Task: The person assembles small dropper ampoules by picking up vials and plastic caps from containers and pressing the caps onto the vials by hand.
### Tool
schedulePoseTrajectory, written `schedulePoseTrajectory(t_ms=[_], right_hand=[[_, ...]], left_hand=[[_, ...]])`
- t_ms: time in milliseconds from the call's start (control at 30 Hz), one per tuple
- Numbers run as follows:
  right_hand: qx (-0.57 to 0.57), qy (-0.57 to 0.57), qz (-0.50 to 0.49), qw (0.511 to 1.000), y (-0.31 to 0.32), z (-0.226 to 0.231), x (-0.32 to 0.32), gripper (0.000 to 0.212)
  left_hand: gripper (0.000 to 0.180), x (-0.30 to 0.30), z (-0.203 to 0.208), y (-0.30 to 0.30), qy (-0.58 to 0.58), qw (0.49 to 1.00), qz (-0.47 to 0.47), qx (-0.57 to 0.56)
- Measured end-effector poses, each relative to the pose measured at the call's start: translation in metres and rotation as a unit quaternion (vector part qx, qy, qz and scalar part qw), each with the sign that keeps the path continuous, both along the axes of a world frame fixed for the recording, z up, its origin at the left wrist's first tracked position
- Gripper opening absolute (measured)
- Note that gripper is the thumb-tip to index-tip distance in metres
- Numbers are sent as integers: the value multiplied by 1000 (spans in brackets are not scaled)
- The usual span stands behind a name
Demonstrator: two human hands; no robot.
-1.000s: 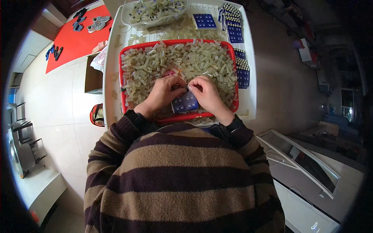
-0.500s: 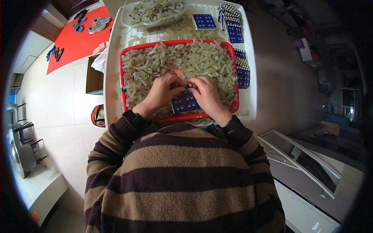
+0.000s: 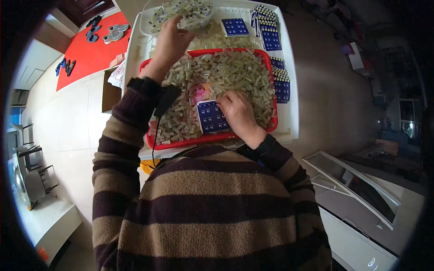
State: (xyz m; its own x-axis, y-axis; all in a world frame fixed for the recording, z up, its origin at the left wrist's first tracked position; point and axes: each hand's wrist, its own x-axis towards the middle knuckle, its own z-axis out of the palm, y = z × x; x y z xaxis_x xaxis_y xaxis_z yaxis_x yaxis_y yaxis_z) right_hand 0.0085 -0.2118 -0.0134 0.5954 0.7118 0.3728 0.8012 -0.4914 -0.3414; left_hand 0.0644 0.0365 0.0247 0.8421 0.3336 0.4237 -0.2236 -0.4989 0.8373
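Note:
My left hand (image 3: 172, 43) is raised over the near edge of a clear plastic tub (image 3: 145, 22) of small vials with dark-marked ends. Its fingers are apart, and I see nothing in them. Closed at the upper right edge of a dark blue card (image 3: 211, 119) with white print, my right hand (image 3: 238, 112) holds it with bent fingers; the thumb is partly hidden. Whether this is one card or a stack is unclear. The card lies on the near part of a red-rimmed tray (image 3: 270, 67) heaped with small clear, yellowish vials (image 3: 246, 74).
A white table (image 3: 289, 115) bears the tray. Blue cards (image 3: 235, 27) lie beyond it, and more cards with rows of pale vial ends (image 3: 271, 38) overlap along the right. A pink thing (image 3: 200, 93) shows among the vials. A cardboard box (image 3: 110, 92) stands left of the table.
My left hand has left the card's top edge and moved up and left to the tub. The right hand stays at the card. The pink thing is now uncovered.

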Motion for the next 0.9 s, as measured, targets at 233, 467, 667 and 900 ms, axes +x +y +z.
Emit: schedulePoseTrajectory(t_ms=[233,467,667,900], right_hand=[[17,12,1,1000,-6,-7,-3,17],[18,-19,39,999,-10,-4,-4,21],[25,-24,53,998,-13,-6,-3,19],[180,361,-24,915,-5,-6,3,8]], left_hand=[[14,-65,-32,-46,203,922,-190,268],[14,-80,-48,-55,193,929,-164,268],[11,-100,-19,-59,192,957,-185,111],[11,-114,-50,-65,256,914,-242,-202]])
